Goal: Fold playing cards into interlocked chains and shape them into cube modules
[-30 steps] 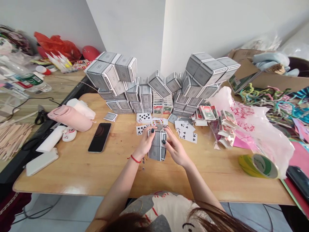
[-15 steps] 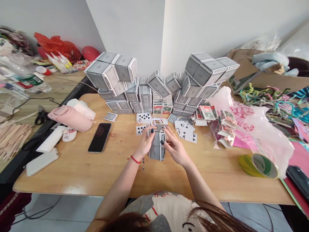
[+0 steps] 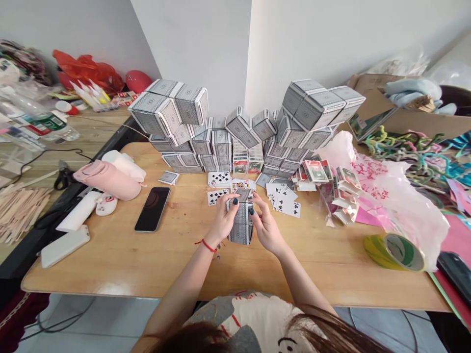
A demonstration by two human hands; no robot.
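Note:
Between my hands is a box made of folded playing cards [image 3: 240, 229], its grey patterned backs facing out, near the middle of the table. My left hand [image 3: 225, 215] grips its left side, thumb on the upper edge. On the right side, my right hand [image 3: 265, 225] holds the same box, its thumb near the top right edge. The fingers behind the box are partly hidden. Loose face-up cards [image 3: 219, 179] lie just beyond it, and more fanned cards [image 3: 284, 200] lie to the right of my right hand.
Stacked card boxes [image 3: 191, 105] stand at the back left, with another stack [image 3: 312, 110] at the back right. A phone [image 3: 152, 209] and pink bottle [image 3: 106, 179] are on the left. Opened card packs [image 3: 346, 189], a plastic bag [image 3: 401, 206] and a tape roll [image 3: 395, 252] are on the right.
My right thumb has moved up and slightly right, from the box's front face to its upper right edge. My left hand and the box have shifted slightly right.

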